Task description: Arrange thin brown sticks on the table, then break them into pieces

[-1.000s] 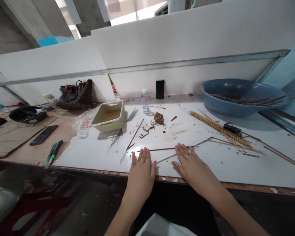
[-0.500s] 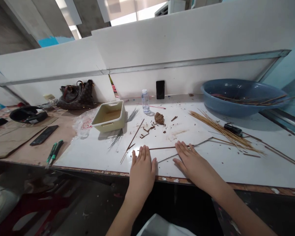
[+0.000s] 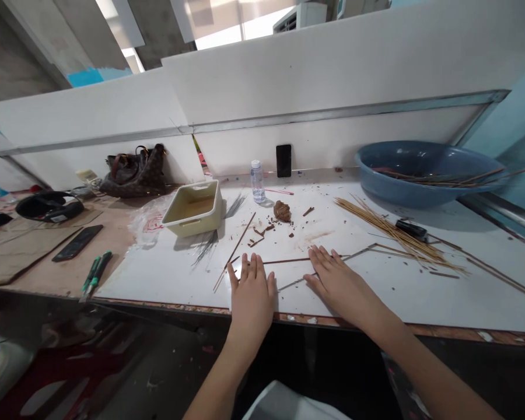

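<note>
Flat on the white table, palm down with fingers stretched, my left hand (image 3: 252, 294) covers one end of a thin brown clay-coated stick (image 3: 286, 261). My right hand (image 3: 339, 286) also lies flat, its fingers over the stick's other end. A grey strip (image 3: 291, 284) passes under my right hand and comes out again on its right. Just left of my left hand lie more thin sticks (image 3: 240, 242). A lump of brown clay (image 3: 282, 211) sits beyond the hands, with crumbs and short bits around it.
A cream basin (image 3: 192, 210) of murky liquid stands left, by fine wires (image 3: 205, 248). Behind are a water bottle (image 3: 257, 182) and an upright phone (image 3: 284, 161). Bamboo sticks (image 3: 385, 230) and a blue tub (image 3: 424, 186) are at right. Green-handled tools (image 3: 97, 271) lie far left.
Both hands remain flat on the stick, and the left has its fingers slightly more spread. The whole view has shifted a little; the other things stay in place.
</note>
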A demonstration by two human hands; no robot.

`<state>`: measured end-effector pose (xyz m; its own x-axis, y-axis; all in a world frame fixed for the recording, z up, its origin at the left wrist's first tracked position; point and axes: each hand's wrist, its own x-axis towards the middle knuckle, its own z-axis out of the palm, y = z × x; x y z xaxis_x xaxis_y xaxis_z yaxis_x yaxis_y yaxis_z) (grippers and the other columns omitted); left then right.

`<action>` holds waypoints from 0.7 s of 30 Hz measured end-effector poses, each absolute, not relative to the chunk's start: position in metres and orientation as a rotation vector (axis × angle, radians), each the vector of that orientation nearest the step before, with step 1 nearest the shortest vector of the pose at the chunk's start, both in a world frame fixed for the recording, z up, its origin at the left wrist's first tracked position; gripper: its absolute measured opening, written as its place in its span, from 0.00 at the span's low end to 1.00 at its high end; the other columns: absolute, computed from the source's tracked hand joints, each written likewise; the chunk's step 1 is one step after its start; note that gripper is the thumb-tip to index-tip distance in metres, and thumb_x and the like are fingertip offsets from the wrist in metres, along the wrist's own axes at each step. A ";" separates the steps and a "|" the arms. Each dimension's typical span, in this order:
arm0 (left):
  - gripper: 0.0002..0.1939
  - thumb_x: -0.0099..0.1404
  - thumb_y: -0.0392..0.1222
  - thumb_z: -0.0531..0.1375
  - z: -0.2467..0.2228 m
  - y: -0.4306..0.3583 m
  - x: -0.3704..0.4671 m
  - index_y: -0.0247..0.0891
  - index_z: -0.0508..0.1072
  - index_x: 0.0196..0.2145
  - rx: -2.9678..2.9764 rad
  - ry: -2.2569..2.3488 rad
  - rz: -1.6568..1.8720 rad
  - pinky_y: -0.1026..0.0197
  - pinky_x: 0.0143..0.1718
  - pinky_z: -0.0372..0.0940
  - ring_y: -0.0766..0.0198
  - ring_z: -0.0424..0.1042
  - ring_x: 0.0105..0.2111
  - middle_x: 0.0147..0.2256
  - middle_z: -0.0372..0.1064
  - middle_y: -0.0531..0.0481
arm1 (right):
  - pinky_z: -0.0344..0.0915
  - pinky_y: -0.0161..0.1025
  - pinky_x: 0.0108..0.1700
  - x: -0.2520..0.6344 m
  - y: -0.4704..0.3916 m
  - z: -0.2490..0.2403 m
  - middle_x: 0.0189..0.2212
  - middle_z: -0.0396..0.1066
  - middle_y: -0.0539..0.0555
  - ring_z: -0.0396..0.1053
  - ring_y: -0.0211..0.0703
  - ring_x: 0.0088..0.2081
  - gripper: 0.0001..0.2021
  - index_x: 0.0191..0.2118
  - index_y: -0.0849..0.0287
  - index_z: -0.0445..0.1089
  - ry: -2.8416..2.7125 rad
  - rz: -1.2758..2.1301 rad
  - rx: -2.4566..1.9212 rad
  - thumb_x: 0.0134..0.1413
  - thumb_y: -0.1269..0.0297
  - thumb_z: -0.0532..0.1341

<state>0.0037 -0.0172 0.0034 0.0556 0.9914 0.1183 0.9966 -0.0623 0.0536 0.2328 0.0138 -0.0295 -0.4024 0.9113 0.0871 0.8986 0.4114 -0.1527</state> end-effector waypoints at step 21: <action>0.38 0.75 0.39 0.53 -0.007 -0.033 0.038 0.29 0.50 0.78 -2.622 -1.825 -0.096 0.35 0.79 0.40 0.48 0.41 0.79 0.78 0.43 0.39 | 0.46 0.59 0.79 0.199 -0.013 -0.008 0.78 0.43 0.64 0.42 0.54 0.79 0.39 0.79 0.69 0.48 -2.495 0.376 -1.512 0.79 0.42 0.41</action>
